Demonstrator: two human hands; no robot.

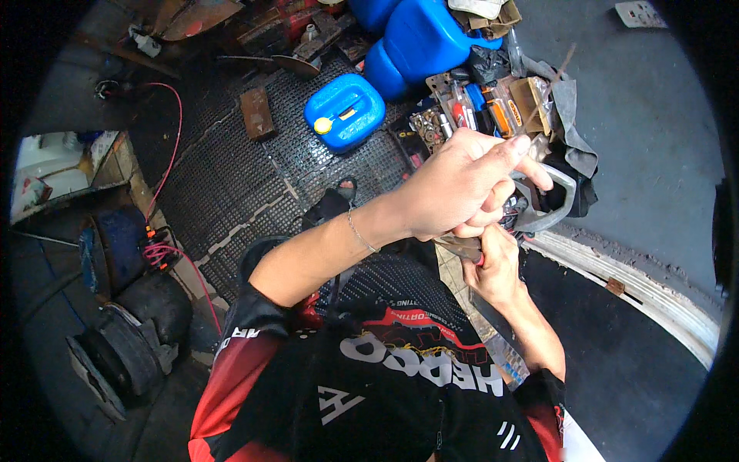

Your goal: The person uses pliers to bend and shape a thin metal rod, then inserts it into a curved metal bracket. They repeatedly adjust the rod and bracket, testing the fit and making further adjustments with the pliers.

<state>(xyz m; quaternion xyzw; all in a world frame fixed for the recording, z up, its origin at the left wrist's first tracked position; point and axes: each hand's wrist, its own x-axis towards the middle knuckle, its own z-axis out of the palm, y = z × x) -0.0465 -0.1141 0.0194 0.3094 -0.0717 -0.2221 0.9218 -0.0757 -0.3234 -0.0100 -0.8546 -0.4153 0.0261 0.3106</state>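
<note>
A metal tool (pixel 463 246) with a red handle is clamped in the right hand's grip (pixel 496 271), held out in front of the torso, right below the left hand (pixel 462 181). The left grip is kinda curled, but whether anything's clamped in there can't be told. A thin brownish rod (pixel 553 85) is seen just past those fingertips. A grey loop-shaped frame (pixel 570 199) is spotted beside them, and a blue jerrycan (pixel 368 131) is parked on the dark floor mat (pixel 215 185).
</note>
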